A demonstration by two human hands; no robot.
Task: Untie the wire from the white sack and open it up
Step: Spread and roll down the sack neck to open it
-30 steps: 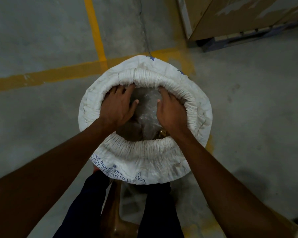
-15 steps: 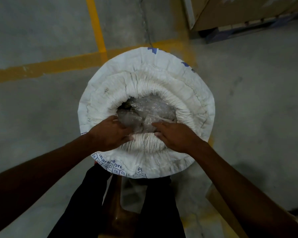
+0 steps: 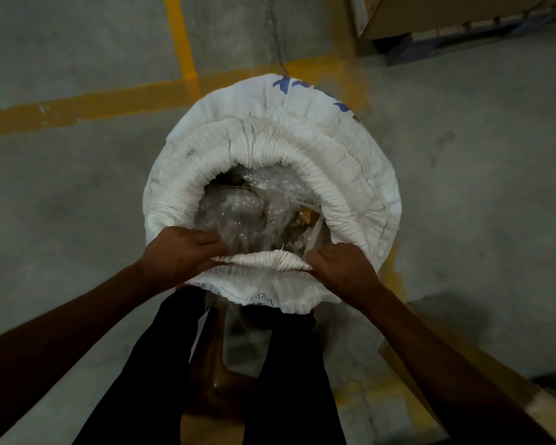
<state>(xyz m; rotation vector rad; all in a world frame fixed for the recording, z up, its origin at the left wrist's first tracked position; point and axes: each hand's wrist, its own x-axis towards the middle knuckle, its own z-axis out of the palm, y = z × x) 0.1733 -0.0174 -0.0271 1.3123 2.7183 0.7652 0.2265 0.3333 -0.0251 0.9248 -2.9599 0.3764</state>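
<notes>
Hands, left (image 3: 182, 248) and right (image 3: 342, 268), grip woven white sack's (image 3: 302, 149) pleated rim (crinkly plastic (image 3: 238, 213) inside).

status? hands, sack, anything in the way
Left hand and right hand both gripping the near rolled rim. White sack open, bubble wrap showing inside. No wire visible; nothing blocking.

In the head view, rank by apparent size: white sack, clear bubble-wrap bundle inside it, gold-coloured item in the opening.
1. White woven sack
2. Clear bubble-wrap bundle
3. Small gold-coloured item, mostly hidden, so its true size is unsure.
</notes>
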